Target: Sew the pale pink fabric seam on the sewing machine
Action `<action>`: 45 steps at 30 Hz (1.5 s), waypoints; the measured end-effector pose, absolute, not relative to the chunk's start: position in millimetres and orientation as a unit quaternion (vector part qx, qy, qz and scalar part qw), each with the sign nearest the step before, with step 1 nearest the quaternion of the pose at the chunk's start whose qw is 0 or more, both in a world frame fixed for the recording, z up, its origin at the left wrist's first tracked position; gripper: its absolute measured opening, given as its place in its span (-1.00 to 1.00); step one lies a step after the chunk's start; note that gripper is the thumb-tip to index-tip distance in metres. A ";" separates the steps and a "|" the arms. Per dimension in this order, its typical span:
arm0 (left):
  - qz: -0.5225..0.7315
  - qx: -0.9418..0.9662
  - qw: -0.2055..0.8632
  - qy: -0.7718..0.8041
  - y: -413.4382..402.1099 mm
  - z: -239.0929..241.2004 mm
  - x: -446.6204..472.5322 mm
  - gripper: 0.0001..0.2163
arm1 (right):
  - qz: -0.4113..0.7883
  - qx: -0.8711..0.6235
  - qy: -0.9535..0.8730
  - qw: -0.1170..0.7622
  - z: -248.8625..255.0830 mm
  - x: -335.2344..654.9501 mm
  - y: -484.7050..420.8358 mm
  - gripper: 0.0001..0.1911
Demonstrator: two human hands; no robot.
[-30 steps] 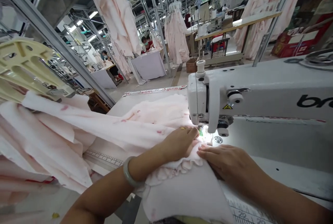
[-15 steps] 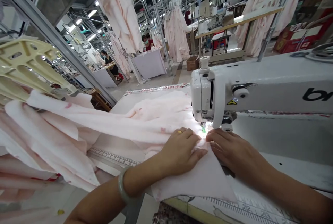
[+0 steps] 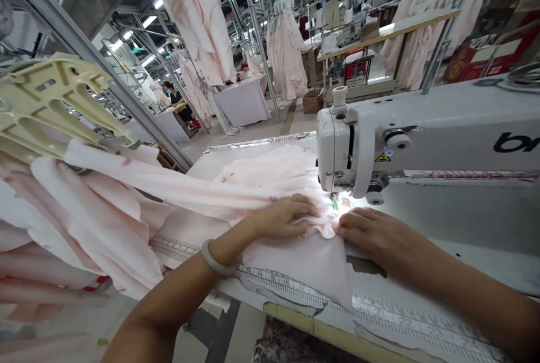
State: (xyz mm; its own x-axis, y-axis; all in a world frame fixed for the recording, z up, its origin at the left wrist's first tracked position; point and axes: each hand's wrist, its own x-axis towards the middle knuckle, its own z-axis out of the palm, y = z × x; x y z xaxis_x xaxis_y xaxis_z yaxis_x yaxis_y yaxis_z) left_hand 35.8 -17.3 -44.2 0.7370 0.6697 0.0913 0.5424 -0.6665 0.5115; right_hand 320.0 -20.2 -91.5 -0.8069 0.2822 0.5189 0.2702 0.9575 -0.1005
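Pale pink fabric (image 3: 295, 256) lies across the sewing table and runs beneath the head of a white sewing machine (image 3: 341, 149). Left of the lit needle area, my left hand (image 3: 289, 216) grips the cloth, with folds bunched between thumb and fingers. The fingertips of my right hand (image 3: 367, 228) pinch the fabric's right edge, just in front of the presser foot (image 3: 334, 201). A green piece shows at the foot. The cloth's front corner hangs toward the table edge, over a printed measuring tape (image 3: 396, 318).
A cream plastic rack (image 3: 54, 104) at the left carries more draped pink pieces (image 3: 97, 211). A metal post (image 3: 97, 65) slants behind it. Pink garments (image 3: 287, 53) hang farther back, beside other worktables. A co-worker (image 3: 172, 95) sits at the back left.
My left hand has drawn back leftward from the needle, and the cloth beneath it is more bunched. The fabric's front corner has shifted left, exposing more tape. My right hand stays near the foot.
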 end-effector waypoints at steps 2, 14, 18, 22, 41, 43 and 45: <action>0.111 0.910 0.162 0.365 -27.7 -38.6 41.0 -0.81 | 0.014 -0.154 -0.948 0.277 -88.5 322.7 -20.4 -0.72; 0.067 0.859 0.065 0.503 -68.4 -39.0 102.8 -0.94 | 0.124 -0.188 -0.939 0.261 -84.4 332.3 -27.1 -0.67; 0.115 0.852 0.052 0.508 -73.7 -46.0 93.2 -0.89 | 0.150 -0.187 -0.937 0.253 -84.4 332.3 -28.7 -0.68; 0.093 0.863 0.004 0.497 -74.0 -49.0 90.8 -0.89 | 0.159 -0.194 -0.934 0.255 -85.9 332.7 -29.0 -0.70; 0.174 0.862 0.108 0.463 -63.1 -70.5 90.0 -0.81 | 0.189 -0.195 -0.935 0.226 -81.0 334.4 -30.4 -0.72; 0.195 0.850 0.135 0.471 -61.6 -70.9 87.9 -0.77 | 0.186 -0.198 -0.937 0.218 -82.3 335.1 -30.2 -0.72; 0.224 0.837 0.162 0.472 -60.2 -70.4 86.7 -0.78 | 0.184 -0.202 -0.939 0.211 -83.4 335.7 -30.2 -0.72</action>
State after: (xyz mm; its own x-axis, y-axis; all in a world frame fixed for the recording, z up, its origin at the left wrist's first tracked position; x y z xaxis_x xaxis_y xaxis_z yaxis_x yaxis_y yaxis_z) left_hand 86.7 -60.2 -70.4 0.4553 0.8624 0.2214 0.7172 -0.5025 0.4827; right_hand 335.7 -30.2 -83.4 -0.8294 0.4562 0.3224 0.3008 0.8511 -0.4304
